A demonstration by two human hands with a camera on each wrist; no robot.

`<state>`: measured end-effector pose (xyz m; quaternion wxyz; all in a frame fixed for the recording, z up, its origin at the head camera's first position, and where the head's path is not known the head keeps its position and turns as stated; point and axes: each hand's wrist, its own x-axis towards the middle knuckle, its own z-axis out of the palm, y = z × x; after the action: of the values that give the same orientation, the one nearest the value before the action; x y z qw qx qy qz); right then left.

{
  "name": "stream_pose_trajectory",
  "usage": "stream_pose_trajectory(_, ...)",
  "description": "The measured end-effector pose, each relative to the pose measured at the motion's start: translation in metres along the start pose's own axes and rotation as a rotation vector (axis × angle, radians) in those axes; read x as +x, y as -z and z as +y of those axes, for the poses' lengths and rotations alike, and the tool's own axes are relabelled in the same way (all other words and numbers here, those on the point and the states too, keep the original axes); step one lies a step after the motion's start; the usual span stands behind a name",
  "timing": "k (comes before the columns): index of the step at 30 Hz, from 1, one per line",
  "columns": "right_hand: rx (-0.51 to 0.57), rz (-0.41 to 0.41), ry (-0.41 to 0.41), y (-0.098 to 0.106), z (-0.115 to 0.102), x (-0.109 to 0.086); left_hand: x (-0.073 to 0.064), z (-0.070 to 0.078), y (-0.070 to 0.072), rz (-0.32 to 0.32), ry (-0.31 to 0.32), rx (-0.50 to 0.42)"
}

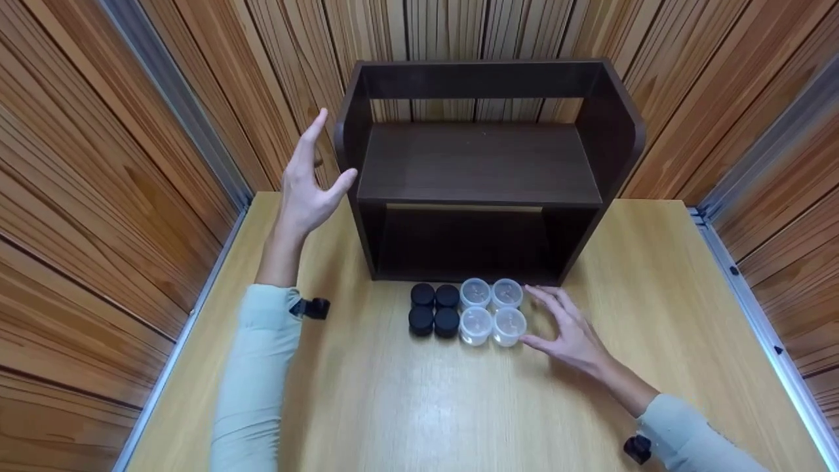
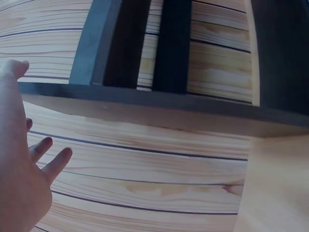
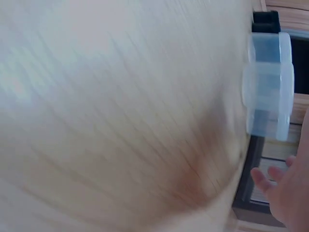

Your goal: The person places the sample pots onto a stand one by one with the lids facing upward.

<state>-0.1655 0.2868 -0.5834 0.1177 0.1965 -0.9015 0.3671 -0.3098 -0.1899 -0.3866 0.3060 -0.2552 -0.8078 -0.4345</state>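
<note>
My left hand (image 1: 307, 193) is raised beside the left panel of a dark brown wooden shelf (image 1: 482, 164), thumb and fingers spread and holding nothing. In the left wrist view that hand (image 2: 24, 164) is at the left edge, near the shelf panel (image 2: 159, 99). On the table, clear plastic cups with lids (image 1: 476, 322) stand in two short rows before the shelf. Alongside them, to the left, are several black round-lidded jars (image 1: 421, 320). My right hand (image 1: 577, 337) reaches to the right side of the cups, its thumb and fingertips spread right at their edge.
The shelf has an upper board and a lower compartment (image 1: 465, 242), standing at the back of the light wooden table (image 1: 406, 400). Wood-plank walls (image 1: 85, 164) rise around the table on the left, back and right, with metal rails (image 1: 754, 301) along the sides.
</note>
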Motion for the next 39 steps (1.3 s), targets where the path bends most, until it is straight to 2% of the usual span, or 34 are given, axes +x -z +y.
stream_pose_trajectory(4, 0.047, 0.04, -0.064, -0.009, -0.003, -0.004, 0.009, 0.002, -0.003, 0.021, -0.035, -0.024)
stream_pose_trajectory(10, 0.115, 0.029, -0.107, -0.02, -0.008, -0.013, 0.016, 0.005, -0.012, 0.016, -0.04, -0.045)
stream_pose_trajectory(18, 0.154, -0.004, -0.075, -0.037, -0.01, -0.015, 0.015, 0.004, -0.018, 0.029, -0.005, -0.069)
stream_pose_trajectory(25, 0.223, 0.034, -0.043, -0.044, -0.009, -0.014, 0.013, 0.004, -0.016, 0.032, 0.043, -0.119)
stream_pose_trajectory(30, 0.192, 0.069, -0.054, -0.046, -0.009, -0.014, 0.013, 0.004, -0.016, 0.022, 0.044, -0.138)
stream_pose_trajectory(39, 0.18, 0.082, -0.061, -0.051, -0.008, -0.014, 0.012, 0.001, -0.014, 0.007, 0.05, -0.138)
